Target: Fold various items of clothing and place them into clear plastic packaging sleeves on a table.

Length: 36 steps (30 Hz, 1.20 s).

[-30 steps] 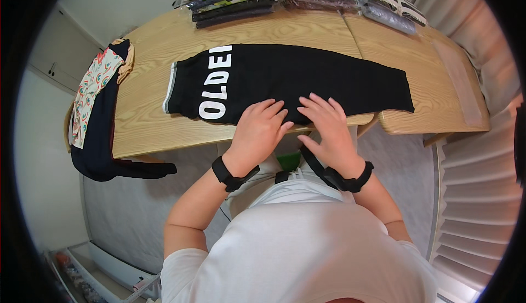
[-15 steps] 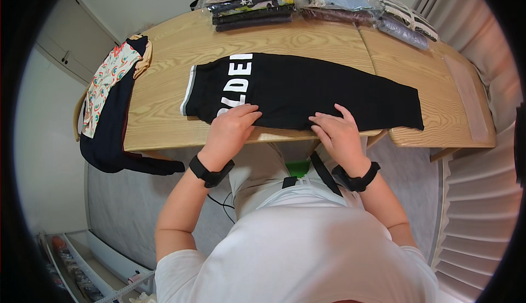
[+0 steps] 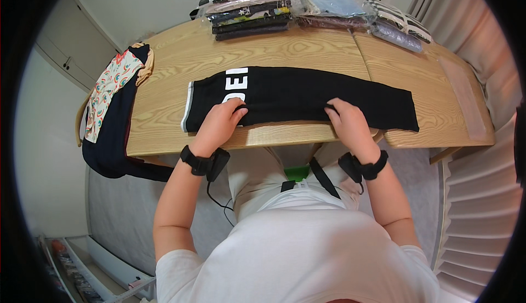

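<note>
A long black garment (image 3: 296, 97) lies folded lengthwise across the table. White lettering runs over its left part, and a white-trimmed edge ends it on the left; it narrows to the right. My left hand (image 3: 222, 119) is closed on the cloth beside the lettering, thumb and fingers pinching it near the front. Farther right, my right hand (image 3: 346, 119) pinches a raised bit of the same cloth between thumb and fingers. Each wrist wears a black strap with a small device.
Bagged folded clothes (image 3: 249, 12) are stacked at the back of the wooden table (image 3: 175, 48), with more bagged clothes (image 3: 334, 9) to their right. Dark and patterned clothes (image 3: 109, 97) hang over a chair at the left. A pale curtain (image 3: 476, 210) hangs on the right.
Both hands have closed on the black garment, the right one shifting slightly right. The garment's near edge has moved a little away from the table's front edge, and the lettering is more covered.
</note>
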Each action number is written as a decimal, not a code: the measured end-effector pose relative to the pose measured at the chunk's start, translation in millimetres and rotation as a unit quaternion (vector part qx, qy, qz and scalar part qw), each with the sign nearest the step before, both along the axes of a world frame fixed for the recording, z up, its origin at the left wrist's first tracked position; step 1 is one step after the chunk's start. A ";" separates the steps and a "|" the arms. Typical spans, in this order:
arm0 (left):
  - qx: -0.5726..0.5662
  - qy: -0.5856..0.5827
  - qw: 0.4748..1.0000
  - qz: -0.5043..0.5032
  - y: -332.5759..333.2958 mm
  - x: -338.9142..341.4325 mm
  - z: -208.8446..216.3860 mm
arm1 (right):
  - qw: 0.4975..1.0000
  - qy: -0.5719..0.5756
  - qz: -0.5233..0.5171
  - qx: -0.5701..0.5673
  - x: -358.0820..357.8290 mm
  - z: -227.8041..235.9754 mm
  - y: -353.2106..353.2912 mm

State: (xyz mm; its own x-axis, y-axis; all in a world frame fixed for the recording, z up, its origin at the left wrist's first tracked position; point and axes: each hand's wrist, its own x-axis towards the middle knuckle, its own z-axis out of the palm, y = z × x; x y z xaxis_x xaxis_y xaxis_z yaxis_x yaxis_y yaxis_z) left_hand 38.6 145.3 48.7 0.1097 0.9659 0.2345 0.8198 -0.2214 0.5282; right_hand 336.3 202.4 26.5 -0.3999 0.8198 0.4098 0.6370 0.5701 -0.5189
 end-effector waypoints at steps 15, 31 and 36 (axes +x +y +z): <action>-0.121 0.052 0.991 0.023 13.7 -10.4 -2.3 | 0.988 -0.024 -0.031 -0.148 3.3 -8.3 32.0; -0.106 0.243 0.964 -0.008 2.2 -40.2 3.1 | 0.990 0.000 -0.076 -0.122 -1.1 -10.7 17.5; 0.075 0.239 0.968 0.018 -6.9 18.6 9.4 | 0.991 0.009 -0.084 -0.104 2.2 -13.0 17.1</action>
